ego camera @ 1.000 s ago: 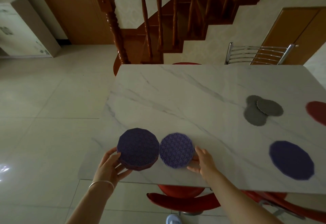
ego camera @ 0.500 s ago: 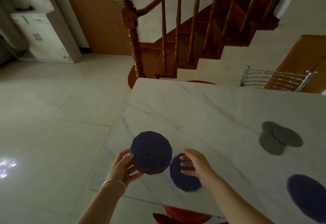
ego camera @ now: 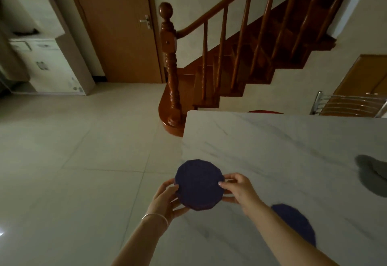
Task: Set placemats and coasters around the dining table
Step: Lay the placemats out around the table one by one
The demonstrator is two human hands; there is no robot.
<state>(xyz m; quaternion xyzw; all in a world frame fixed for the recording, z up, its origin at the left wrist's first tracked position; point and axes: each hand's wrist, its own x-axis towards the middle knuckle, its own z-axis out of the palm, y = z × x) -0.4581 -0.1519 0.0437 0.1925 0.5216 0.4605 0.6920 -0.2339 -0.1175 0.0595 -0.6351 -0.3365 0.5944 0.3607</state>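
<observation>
At the upper left of the frame a pale cabinet stands against the wall, and just right of it a brown door with a metal handle is shut. Pale floor tiles fill the left half of the frame. Near the upper centre a turned wooden newel post begins a staircase that climbs toward the upper right.

Low in the centre, the left hand, with a thin bangle at its wrist, curls its fingers around the left and lower edge of a stack of dark blue coasters, thumb on the rim and fingers beneath. The stack is tilted slightly toward the camera and sits over the near left corner of the marble table; whether it touches the tabletop I cannot tell. The right hand pinches the stack's right edge, thumb tip on the top face and the other fingers bent behind the rim. Both hands are closed on the same stack.

Just right of the right forearm, a single dark blue coaster lies flat on the table at the lower right, partly hidden by the arm. Farther right, at the frame's edge, grey coasters lie overlapping on the marble. At the far edge of the table, a red chair seat peeks over, and a metal chair back stands at the right.
</observation>
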